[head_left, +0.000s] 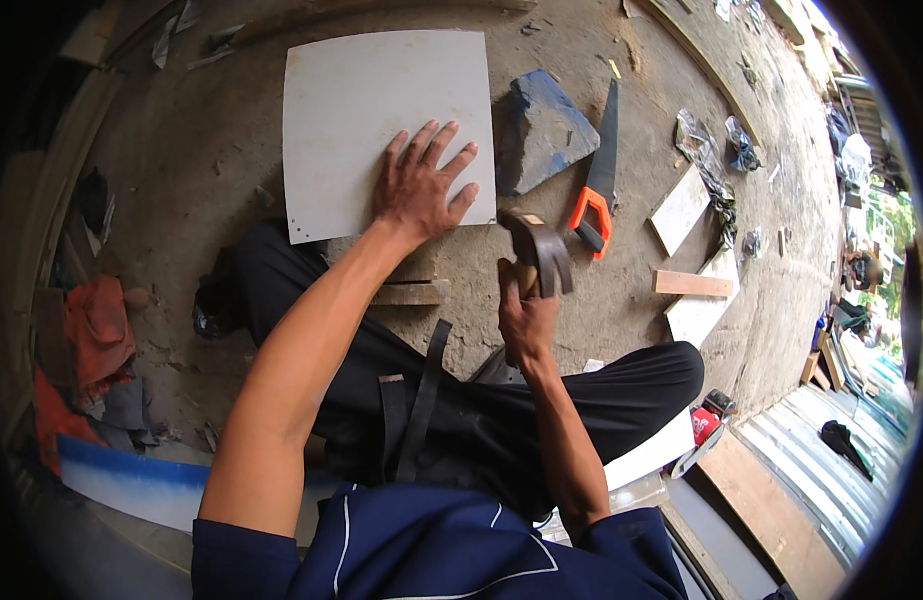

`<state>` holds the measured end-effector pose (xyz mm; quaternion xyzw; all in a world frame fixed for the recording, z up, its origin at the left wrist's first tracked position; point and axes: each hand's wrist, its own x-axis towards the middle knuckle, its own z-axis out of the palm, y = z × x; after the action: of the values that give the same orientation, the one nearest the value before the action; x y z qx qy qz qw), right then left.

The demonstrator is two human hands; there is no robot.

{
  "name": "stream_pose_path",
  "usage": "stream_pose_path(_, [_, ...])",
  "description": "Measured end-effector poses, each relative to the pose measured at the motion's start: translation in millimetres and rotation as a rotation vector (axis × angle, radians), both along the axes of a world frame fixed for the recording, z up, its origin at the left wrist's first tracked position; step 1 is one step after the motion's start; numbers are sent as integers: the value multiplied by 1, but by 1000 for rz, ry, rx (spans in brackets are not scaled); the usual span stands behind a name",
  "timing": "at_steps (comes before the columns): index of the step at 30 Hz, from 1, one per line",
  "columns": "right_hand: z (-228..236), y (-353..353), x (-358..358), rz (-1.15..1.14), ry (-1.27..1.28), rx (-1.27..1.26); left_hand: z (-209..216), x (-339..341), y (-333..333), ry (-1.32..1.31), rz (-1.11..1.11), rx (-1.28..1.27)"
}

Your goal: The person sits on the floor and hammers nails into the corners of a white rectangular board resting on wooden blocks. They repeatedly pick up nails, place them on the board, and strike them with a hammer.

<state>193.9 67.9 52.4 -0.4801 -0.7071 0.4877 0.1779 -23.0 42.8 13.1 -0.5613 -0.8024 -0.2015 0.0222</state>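
My left hand (421, 185) lies flat, fingers spread, on the near right part of a square white board (371, 110) that rests on the concrete ground. Under the board's near edge sit short wooden blocks (411, 290). My right hand (526, 315) grips the wooden handle of a claw hammer (536, 250), whose dark metal head is raised just right of the board's near right corner. I sit on the ground with my legs in dark trousers (621, 385) spread in front of me.
A handsaw with an orange handle (596, 190) lies right of the board, beside a blue-painted board scrap (541, 130). White and wooden offcuts (691, 285) lie further right. Red and grey rags (96, 340) are piled at left. A red tool (706, 420) sits by my right knee.
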Motion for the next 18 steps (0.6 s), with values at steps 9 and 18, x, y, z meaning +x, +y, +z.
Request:
stream_pose_path(9, [1,-2,0,106,-168,105,-1,0,-1,-14,-9,9])
stream_pose_path(18, [4,-2,2,59,-21,160,0,-1,0,3,-5,-9])
